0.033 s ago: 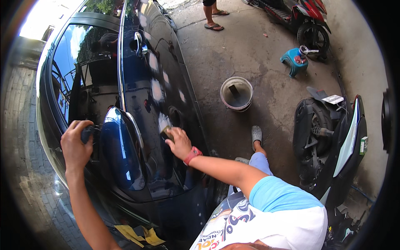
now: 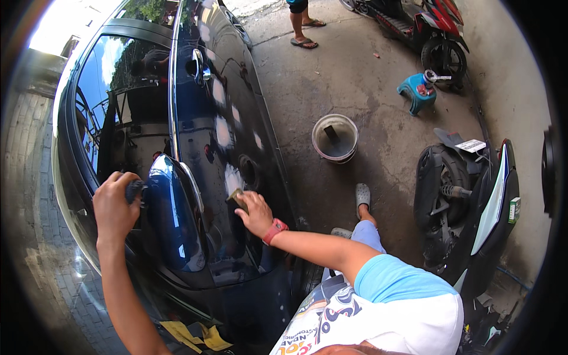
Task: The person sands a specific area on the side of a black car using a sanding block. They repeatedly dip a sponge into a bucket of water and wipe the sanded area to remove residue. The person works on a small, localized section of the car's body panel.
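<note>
My right hand [image 2: 255, 214] presses a flat, tan-brown sanding block [image 2: 236, 200] against the dark blue car door [image 2: 228, 228]. The block touches the lower end of a whitish sanded patch [image 2: 233, 177]. More pale patches [image 2: 223, 131] run along the door toward the far end. Beside the side mirror [image 2: 168, 216], my left hand [image 2: 113, 204] is closed around a dark, bunched-up thing [image 2: 136, 190], perhaps a cloth or sponge; its kind is unclear. It is held over the window side of the car.
A white bucket [image 2: 336, 160] with a dark strip [image 2: 331, 134] inside stands right of the car. Beyond it are a teal stool [image 2: 419, 97], a red-and-black motor scooter [image 2: 435, 35] and another person's legs [image 2: 299, 26]. A partly dismantled scooter [image 2: 444, 195] is at right.
My left hand has shifted slightly right with the dark thing. My right hand and the sanding block have slid a little toward me on the door, and the block is tilted differently.
</note>
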Available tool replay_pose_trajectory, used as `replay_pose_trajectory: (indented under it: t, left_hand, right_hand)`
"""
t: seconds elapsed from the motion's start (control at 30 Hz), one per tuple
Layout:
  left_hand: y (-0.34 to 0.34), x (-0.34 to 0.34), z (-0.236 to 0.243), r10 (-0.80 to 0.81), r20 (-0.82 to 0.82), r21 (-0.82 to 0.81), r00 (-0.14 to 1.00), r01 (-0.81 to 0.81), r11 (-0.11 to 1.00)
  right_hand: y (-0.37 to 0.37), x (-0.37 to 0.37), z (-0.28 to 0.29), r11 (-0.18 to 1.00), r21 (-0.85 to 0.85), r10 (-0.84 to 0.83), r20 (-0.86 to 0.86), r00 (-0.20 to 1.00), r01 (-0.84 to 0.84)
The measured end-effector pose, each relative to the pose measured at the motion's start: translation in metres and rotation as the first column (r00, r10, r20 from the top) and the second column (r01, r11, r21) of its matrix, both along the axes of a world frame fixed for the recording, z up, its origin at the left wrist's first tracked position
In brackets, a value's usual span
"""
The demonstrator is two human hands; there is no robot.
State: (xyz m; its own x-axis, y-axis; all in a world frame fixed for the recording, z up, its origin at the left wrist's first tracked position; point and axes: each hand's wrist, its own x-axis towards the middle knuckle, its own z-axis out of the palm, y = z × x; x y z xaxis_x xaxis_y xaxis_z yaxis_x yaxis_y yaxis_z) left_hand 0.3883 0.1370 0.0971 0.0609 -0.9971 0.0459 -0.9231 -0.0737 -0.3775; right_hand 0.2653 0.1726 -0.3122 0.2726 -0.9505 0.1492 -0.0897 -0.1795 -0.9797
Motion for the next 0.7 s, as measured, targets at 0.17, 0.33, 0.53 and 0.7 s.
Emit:
replay_pose_trajectory:
  t: [0.17, 0.33, 0.53, 0.7]
  left_hand:
    - [-0.024, -0.007, -0.017, 0.087, 0.212, 0.006, 0.973, -0.091, 0.996]
    - [-0.004, 0.002, -0.009, 0.152, 0.184, 0.016, 0.971, -0.157, 0.987]
    - [0.012, 0.020, 0.004, 0.093, 0.065, -0.221, 0.994, -0.077, 0.972]
    - [0.037, 0.077, 0.034, 0.061, 0.234, -0.356, 0.970, 0.027, 0.934]
  right_hand:
    - [-0.044, 0.013, 0.007, 0.996, 0.005, -0.088, -0.048, 0.995, 0.088]
    - [-0.045, 0.026, 0.015, 0.997, 0.041, -0.058, -0.110, 0.992, 0.063]
    - [-0.048, 0.024, -0.002, 0.990, -0.042, -0.139, -0.058, 0.989, 0.137]
    - [-0.077, 0.032, 0.006, 0.995, -0.029, -0.102, -0.083, 0.991, 0.100]
